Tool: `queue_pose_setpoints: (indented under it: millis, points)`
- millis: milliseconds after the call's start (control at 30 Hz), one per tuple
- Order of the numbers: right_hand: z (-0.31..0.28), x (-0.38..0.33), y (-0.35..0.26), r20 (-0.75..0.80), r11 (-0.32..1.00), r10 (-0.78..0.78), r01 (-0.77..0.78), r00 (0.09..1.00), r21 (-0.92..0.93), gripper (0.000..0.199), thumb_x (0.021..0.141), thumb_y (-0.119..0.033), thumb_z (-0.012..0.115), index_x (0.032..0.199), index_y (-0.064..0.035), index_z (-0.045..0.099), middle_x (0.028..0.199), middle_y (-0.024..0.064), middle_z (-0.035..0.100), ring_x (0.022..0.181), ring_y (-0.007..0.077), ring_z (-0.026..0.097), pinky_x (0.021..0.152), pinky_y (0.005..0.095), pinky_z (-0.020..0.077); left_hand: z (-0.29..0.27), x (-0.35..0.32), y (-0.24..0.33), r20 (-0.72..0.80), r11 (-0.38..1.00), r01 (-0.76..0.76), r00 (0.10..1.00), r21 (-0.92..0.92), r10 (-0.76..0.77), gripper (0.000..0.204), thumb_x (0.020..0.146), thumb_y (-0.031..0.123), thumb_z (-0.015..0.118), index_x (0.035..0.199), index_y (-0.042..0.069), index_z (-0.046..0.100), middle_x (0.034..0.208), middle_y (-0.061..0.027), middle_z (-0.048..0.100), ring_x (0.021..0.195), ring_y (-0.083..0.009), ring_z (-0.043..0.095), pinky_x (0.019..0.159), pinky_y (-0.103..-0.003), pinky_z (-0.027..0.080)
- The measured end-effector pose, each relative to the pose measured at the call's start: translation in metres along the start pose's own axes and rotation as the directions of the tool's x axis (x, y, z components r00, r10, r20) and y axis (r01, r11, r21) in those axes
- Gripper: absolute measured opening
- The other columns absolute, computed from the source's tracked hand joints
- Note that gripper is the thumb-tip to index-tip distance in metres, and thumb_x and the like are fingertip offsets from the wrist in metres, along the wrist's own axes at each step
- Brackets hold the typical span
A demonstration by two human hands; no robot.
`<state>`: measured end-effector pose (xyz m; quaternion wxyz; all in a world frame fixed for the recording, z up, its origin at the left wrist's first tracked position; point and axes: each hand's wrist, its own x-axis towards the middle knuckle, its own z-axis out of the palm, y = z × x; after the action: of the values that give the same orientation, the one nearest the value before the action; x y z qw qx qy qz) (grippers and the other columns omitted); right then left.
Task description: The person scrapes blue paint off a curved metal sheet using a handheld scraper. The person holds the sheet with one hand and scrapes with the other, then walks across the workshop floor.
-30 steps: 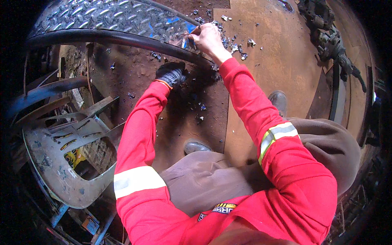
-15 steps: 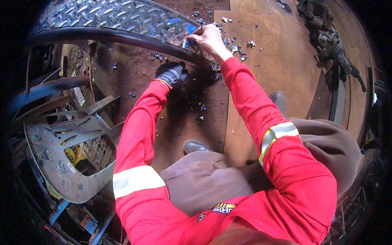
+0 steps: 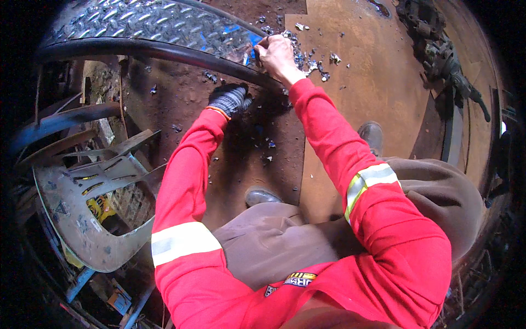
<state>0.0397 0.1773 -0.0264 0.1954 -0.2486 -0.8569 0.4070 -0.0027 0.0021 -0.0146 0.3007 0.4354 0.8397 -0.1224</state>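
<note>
A silver tread plate (image 3: 148,27) with raised diamond marks, edged by a black tube (image 3: 159,48), reaches in from the upper left. Patches of torn blue film (image 3: 254,40) cling to its right end. There my bare right hand (image 3: 277,57) is closed in a pinch at the film; the fingertips are partly hidden. Below the tube, my left hand (image 3: 229,100) wears a dark grey knitted glove with an orange cuff. Its fingers are curled, partly lost in shadow, and whatever they might hold cannot be made out.
Blue and silver scraps (image 3: 311,67) litter the brown floor and a rust-coloured sheet (image 3: 356,104). At left lie a worn grey plastic chair (image 3: 66,219) and a blue metal bar (image 3: 60,123). Dark greasy machine parts (image 3: 444,63) stand at the right. My boots (image 3: 263,196) are close below.
My right hand has shifted slightly left and down along the plate's end, and its forearm has followed. My left hand stays nearly where it was.
</note>
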Motion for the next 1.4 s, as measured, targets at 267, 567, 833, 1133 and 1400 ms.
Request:
queue_pose_setpoints:
  millis: [267, 567, 833, 1133, 1400]
  points:
    - [-0.011, 0.001, -0.014, 0.120, 0.980, 0.167, -0.178, 0.979, 0.087, 0.027, 0.074, -0.030, 0.076, 0.084, -0.0053, 0.075, 0.084, 0.0201, 0.069, 0.084, 0.0338, 0.069, 0.081, 0.0407, 0.0537, -0.001, -0.001, 0.000, 0.032, 1.000, 0.011, 0.999, -0.001, -0.011, 0.046, 0.087, 0.047, 0.054, 0.118, 0.013, 0.058, 0.118, -0.0144, 0.062, 0.110, -0.0335, 0.059, 0.095, -0.046, 0.045]
    - [-0.013, 0.003, -0.009, 0.167, 0.940, 0.254, -0.284, 0.953, 0.190, 0.025, 0.075, -0.024, 0.075, 0.086, -0.0015, 0.074, 0.085, 0.0222, 0.070, 0.084, 0.0315, 0.070, 0.081, 0.0391, 0.0538, 0.010, 0.001, -0.001, -0.082, 0.998, -0.058, 0.995, 0.041, 0.061, 0.041, 0.089, 0.044, 0.052, 0.113, 0.011, 0.058, 0.105, -0.0180, 0.065, 0.097, -0.0366, 0.062, 0.084, -0.048, 0.049]
    - [-0.021, 0.005, -0.016, 0.221, 0.972, 0.205, -0.225, 0.953, 0.069, 0.033, 0.073, -0.033, 0.078, 0.086, -0.0020, 0.075, 0.076, 0.0151, 0.071, 0.071, 0.0209, 0.069, 0.072, 0.0340, 0.0529, -0.002, 0.000, 0.007, 0.065, 0.999, 0.031, 0.997, 0.008, -0.031, 0.046, 0.088, 0.044, 0.053, 0.119, 0.011, 0.056, 0.120, -0.0160, 0.061, 0.112, -0.0348, 0.057, 0.096, -0.046, 0.044]
    - [-0.003, 0.005, -0.008, 0.125, 0.980, 0.189, -0.194, 0.974, 0.032, 0.022, 0.076, -0.023, 0.075, 0.084, -0.0030, 0.075, 0.078, 0.0183, 0.070, 0.075, 0.0265, 0.070, 0.075, 0.0352, 0.0537, 0.002, 0.002, 0.002, 0.036, 1.000, -0.001, 0.999, 0.000, 0.001, 0.046, 0.087, 0.043, 0.052, 0.119, 0.011, 0.057, 0.119, -0.0166, 0.061, 0.111, -0.0351, 0.058, 0.095, -0.046, 0.045]
    - [-0.012, -0.001, -0.006, 0.168, 0.952, 0.198, -0.230, 0.966, 0.202, 0.023, 0.074, -0.026, 0.076, 0.086, -0.0058, 0.075, 0.084, 0.0192, 0.070, 0.084, 0.0320, 0.069, 0.080, 0.0385, 0.0539, -0.012, -0.008, 0.010, 0.054, 0.999, 0.038, 0.998, 0.003, -0.038, 0.042, 0.087, 0.042, 0.053, 0.117, 0.014, 0.059, 0.121, -0.0136, 0.061, 0.110, -0.0331, 0.059, 0.096, -0.046, 0.045]
